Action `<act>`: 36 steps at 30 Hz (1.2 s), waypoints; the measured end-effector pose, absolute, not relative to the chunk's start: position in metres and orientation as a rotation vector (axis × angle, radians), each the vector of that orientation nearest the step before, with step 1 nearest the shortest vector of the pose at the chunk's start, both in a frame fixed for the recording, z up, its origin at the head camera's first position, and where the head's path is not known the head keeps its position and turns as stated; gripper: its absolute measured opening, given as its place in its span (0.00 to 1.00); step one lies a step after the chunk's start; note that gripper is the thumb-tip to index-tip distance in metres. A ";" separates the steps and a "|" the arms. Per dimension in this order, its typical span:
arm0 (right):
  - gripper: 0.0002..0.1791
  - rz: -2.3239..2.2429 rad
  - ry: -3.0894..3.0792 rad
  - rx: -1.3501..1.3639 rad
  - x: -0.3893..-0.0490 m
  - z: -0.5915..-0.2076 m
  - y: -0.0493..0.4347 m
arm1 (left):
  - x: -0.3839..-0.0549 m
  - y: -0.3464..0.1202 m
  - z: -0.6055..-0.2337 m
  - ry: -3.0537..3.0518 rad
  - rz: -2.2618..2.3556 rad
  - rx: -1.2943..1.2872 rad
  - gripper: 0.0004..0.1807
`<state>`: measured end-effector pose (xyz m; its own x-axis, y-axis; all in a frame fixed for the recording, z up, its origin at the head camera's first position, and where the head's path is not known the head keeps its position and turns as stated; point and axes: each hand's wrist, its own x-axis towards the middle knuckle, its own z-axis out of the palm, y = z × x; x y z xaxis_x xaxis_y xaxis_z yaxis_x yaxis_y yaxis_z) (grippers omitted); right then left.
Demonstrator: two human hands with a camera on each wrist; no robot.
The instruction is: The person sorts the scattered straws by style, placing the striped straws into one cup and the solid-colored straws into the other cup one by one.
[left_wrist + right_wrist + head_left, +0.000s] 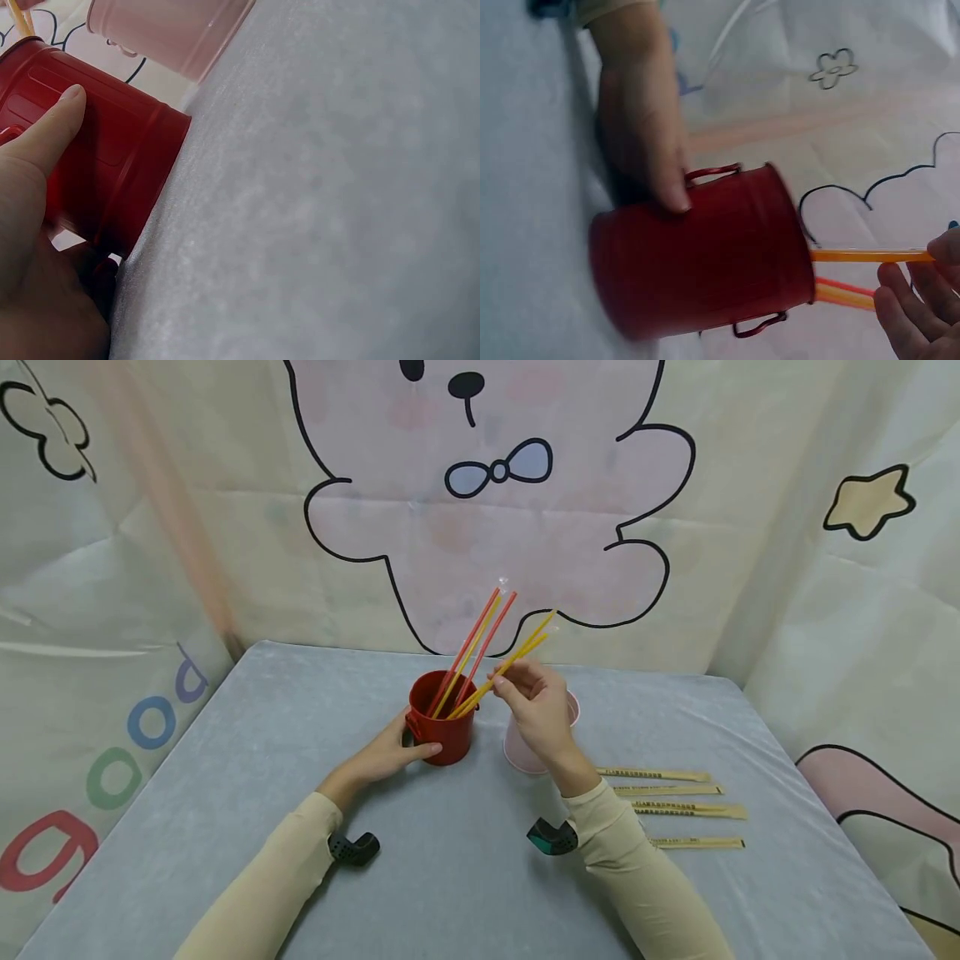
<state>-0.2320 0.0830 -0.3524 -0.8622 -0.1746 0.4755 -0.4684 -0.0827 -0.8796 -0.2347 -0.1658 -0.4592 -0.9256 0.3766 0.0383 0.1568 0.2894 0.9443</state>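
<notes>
My left hand (382, 753) holds a small red metal bucket (450, 743) standing on the table. The thumb lies along the wall of the bucket (112, 142) in the left wrist view, and the other fingers are partly hidden behind it. Two red straws (480, 647) and a yellow one lean up out of the bucket. With thumb and fingertips my right hand (542, 710) pinches yellow straws (536, 632) above the rim, their lower ends inside the bucket. In the right wrist view a yellow straw (862, 256) runs from the bucket mouth to the fingers.
A pale pink bucket (517, 750) stands behind the right hand, partly covered by it. Several long, thin paper-wrapped packets (690, 810) lie to the right, partly behind the right forearm. Grey-blue cloth (450, 877) covers the table, and a printed curtain (247, 527) hangs behind.
</notes>
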 end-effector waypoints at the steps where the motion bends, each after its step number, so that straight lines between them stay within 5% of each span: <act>1: 0.09 2.009 -2.029 0.713 -0.233 -0.355 0.082 | -0.235 -0.166 -0.459 2.361 1.698 0.491 0.46; 36: 0.08 1.083 -2.425 0.575 -0.230 -0.365 0.080 | -0.231 -0.164 -0.455 2.392 1.679 0.508 0.46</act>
<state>-0.2303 0.0796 -0.3654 -0.8259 -0.1969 0.5283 -0.5248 0.6110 -0.5927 -0.2308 -0.1643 -0.4552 -0.9266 0.3726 0.0516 0.1753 0.3063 0.9356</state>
